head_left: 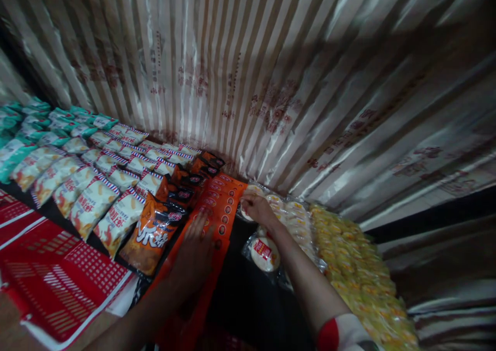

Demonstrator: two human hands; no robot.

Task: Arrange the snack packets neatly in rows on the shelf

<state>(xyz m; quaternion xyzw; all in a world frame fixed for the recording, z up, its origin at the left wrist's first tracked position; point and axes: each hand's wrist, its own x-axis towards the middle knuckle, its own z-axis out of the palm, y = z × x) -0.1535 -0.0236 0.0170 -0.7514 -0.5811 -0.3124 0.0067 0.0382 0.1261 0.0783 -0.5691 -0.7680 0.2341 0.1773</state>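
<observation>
Before a striped foil backdrop, the flat orange packet strip (217,206) is pressed under the left hand (196,250), fingers spread; the right hand (256,209) is closed on a clear round-biscuit packet (251,191), which could be dragged askew.

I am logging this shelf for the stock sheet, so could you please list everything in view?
orange strip packs: one overlapping row, orange, centre, under the left hand
orange snack bags: several, orange and black, left of the strip
white snack bags: many, white with red-blue edges, left rows
teal packets: many, teal, far left
round clear packs: several, pale with red labels, right of centre
yellow packs: many, yellow, right
red basket: one, red, lower left
corrugated wall: striped, behind
left hand: flat on the strip
right hand: touching a round pack
</observation>
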